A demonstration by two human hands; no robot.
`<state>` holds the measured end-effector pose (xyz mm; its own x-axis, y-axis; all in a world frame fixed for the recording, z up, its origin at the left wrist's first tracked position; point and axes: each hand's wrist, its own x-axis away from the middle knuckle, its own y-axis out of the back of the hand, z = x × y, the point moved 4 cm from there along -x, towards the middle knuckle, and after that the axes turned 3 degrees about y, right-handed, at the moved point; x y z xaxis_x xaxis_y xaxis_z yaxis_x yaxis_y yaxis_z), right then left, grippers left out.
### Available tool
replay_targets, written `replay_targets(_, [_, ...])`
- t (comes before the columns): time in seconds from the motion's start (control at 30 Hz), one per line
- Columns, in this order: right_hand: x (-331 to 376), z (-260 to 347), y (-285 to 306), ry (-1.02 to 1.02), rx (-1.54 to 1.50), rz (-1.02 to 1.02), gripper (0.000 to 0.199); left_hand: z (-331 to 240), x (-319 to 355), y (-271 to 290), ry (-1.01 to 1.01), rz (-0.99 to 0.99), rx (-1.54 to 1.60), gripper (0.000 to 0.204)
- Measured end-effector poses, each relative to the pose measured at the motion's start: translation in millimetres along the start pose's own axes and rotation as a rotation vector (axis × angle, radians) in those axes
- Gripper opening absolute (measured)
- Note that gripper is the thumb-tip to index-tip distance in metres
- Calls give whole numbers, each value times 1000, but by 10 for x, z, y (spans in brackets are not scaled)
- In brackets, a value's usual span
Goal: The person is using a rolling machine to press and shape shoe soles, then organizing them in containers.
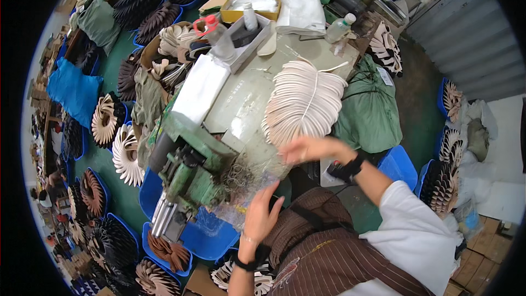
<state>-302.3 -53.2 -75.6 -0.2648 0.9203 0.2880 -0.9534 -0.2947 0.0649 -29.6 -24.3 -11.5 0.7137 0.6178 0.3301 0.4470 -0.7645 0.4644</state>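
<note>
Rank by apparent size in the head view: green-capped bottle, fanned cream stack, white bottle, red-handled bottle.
1. Fanned cream stack
2. Red-handled bottle
3. Green-capped bottle and white bottle: too alike to rank

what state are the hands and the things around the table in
left hand: open, thumb apart
right hand: blurred, at the cream stack's near end; grip unclear
cream stack: fanned, overlapping
yellow box: open, white sheeting inside
clear bottle: capped, upright
green sack: bulging
</note>
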Motion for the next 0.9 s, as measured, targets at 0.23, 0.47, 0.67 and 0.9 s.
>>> replay_targets(0.23, [-460,-147,1911,2,742,-586,89,-741,-2415,-549,-235,-201,-498,55])
replay_targets(0.47, [-802,-563,1903,-310,806,-176,132,-313,-2984,-852,-119,-328,-637,69])
replay_targets(0.67, [-723,-587,1963,-75,751,-451,122,-269,-2889,-984,-94,-364,-613,58])
replay_targets(0.9, [-932,-529,1807,-340,905,-344,128,-196,-2786,-918,-101,-495,-542,43])
